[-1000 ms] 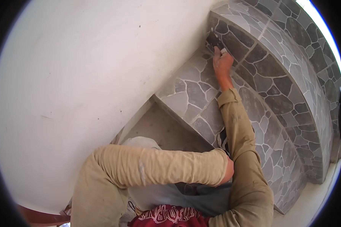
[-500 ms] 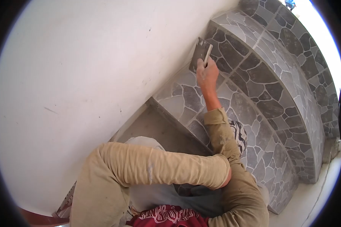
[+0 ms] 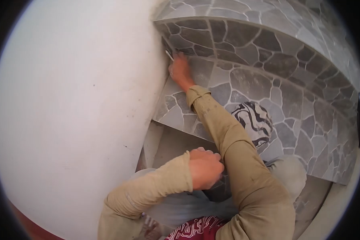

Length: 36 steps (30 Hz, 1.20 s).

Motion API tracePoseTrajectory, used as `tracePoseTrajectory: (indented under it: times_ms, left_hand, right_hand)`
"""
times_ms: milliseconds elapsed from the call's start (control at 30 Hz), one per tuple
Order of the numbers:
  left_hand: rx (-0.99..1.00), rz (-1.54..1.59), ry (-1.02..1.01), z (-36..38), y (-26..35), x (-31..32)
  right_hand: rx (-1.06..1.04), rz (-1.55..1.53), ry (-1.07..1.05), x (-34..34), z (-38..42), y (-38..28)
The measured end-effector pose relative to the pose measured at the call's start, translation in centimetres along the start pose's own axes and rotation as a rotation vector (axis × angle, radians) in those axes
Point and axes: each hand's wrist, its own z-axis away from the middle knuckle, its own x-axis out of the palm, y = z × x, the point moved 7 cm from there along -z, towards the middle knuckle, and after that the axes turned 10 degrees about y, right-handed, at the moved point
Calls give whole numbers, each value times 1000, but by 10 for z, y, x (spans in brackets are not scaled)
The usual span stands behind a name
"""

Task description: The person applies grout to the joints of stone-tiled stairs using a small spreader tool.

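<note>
My right hand (image 3: 180,70) reaches up to the corner where the white wall (image 3: 76,100) meets the stone-pattern tiled riser (image 3: 236,44). It is closed on a small flat scraper, of which only a white sliver of handle (image 3: 169,55) shows, pressed into the joint at the wall. My left hand (image 3: 206,169) is curled into a fist low in the view, beside my right upper arm and above a clear plastic bag (image 3: 188,206). Nothing can be seen inside the fist. Both arms are in tan sleeves.
Curved steps with grey stone-pattern tiles (image 3: 300,120) fill the right side. A black-and-white patterned cloth (image 3: 253,120) lies on the tread behind my right arm. A bare cement step (image 3: 172,144) sits below, next to the wall. Red patterned fabric (image 3: 196,232) is at the bottom.
The view has swung right and closer to the steps. My right hand moved with the scraper into the wall corner, hiding the blade. My left hand has come out from behind the right arm.
</note>
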Motion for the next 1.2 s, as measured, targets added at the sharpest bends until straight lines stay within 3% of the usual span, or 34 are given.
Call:
tracePoseTrajectory:
  times_ms: [67,167,233,333,400,467,533,600,700,767,867,1033,1067,1133,1200]
  left_hand:
    - [-36,144,30,-5,-6,-5]
    - [-84,82,19,-16,-11,-6]
    - [-123,57,34,-25,-14,-2]
    - [-120,45,92,-42,-9,9]
    - [-93,-185,-72,-48,7,40]
    - [-89,-114,172,-54,13,84]
    - [-145,-72,90,-70,29,122]
    - [-175,-20,-13,-102,43,146]
    - [-136,36,-245,-136,57,167]
    - [-63,39,-440,-155,74,179]
    - [44,-15,-729,-173,89,192]
    - [179,-136,-1224,-176,108,215]
    - [169,-134,-1212,-178,110,215]
    - [-113,-25,-999,-190,111,208]
    - [-78,-53,-1069,-189,121,209]
  right_hand:
    - [9,-23,-1,-6,-3,1]
    - [-40,63,-51,-11,-1,-4]
    - [35,159,-231,1,1,11]
    - [-53,102,-291,12,-15,19]
    - [-146,151,-312,19,-20,22]
    - [-268,213,-366,23,-13,15]
    - [12,193,-250,9,-17,18]
    - [-174,56,-51,8,-18,26]
    - [-164,234,-319,19,-32,28]
    - [-140,116,-184,4,-40,19]
    - [-219,218,-152,-1,-46,9]
    - [-217,219,-225,-7,-30,-11]
    - [-223,258,-224,-4,-26,-24]
    - [-204,257,-194,3,-31,-15]
    - [-170,264,-153,1,-27,-11]
